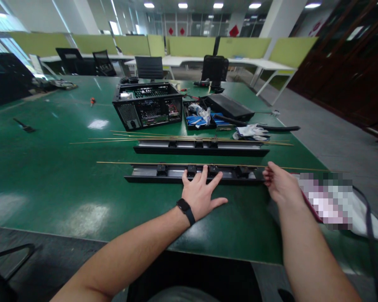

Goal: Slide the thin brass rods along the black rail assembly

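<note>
My left hand (200, 195), fingers spread, lies over the front edge of the nearer long black channel rail (145, 178), its fingertips at the small black blocks (162, 169) inside. A thin brass-coloured rod (126, 163) runs lengthwise along the back of this rail and sticks out past both ends. At the rail's right end my right hand (282, 184) is closed, thumb and forefinger pinched around the rod. Behind lies a second black rail (164, 150) with similar blocks and several thin rods (119, 139) across it.
An open black computer case (151, 107) stands farther back. Right of it are a tray of gloves (198, 116), a black panel (227, 107), a white glove (251, 132) and a black tube (280, 128). A brush (24, 126) lies left; a blurred-out pink and white item (326, 201) sits right.
</note>
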The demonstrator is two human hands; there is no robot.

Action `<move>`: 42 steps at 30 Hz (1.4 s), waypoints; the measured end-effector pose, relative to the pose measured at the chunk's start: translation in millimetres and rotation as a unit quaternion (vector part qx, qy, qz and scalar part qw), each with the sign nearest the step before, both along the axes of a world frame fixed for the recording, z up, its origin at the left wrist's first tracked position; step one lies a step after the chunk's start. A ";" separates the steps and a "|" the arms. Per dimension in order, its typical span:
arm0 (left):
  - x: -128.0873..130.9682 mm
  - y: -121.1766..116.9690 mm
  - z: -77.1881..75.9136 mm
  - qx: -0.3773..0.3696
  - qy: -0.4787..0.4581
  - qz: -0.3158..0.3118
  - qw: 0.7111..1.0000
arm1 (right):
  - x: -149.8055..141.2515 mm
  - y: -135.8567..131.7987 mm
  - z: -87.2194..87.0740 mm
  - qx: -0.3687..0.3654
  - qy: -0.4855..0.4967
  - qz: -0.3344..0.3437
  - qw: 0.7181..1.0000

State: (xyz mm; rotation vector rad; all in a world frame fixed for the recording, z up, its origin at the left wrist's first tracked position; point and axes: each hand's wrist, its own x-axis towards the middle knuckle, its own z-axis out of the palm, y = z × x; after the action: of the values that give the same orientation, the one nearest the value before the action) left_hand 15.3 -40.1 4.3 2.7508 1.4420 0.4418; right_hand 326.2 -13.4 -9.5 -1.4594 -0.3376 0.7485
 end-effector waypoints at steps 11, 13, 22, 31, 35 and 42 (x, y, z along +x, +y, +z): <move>0.2 0.0 0.7 -0.004 0.005 0.001 1.000 | 1.1 2.1 -5.5 0.002 -0.018 -0.003 1.000; 0.3 -0.1 0.6 -0.004 0.005 0.002 1.000 | 0.8 2.3 -5.0 0.000 -0.017 -0.003 1.000; -0.1 -0.3 0.2 -0.003 -0.003 -0.004 1.000 | -1.9 1.6 -2.1 -0.003 -0.015 -0.010 1.000; 0.3 0.5 -0.9 -0.002 -0.003 0.000 1.000 | -0.3 1.3 -2.2 0.001 -0.009 -0.007 1.000; 0.2 0.5 -1.3 0.006 -0.004 0.000 1.000 | 5.0 2.4 -2.3 0.008 0.002 -0.029 1.000; -0.1 0.6 -2.0 0.011 -0.003 0.000 1.000 | 19.4 3.4 -9.5 0.011 -0.005 -0.072 0.997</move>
State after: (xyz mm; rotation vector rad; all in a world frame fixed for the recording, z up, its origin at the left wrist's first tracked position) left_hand 15.1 -39.5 2.3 2.7648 1.4444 0.4683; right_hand 345.7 -10.0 -19.0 -1.4498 -0.2449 0.6196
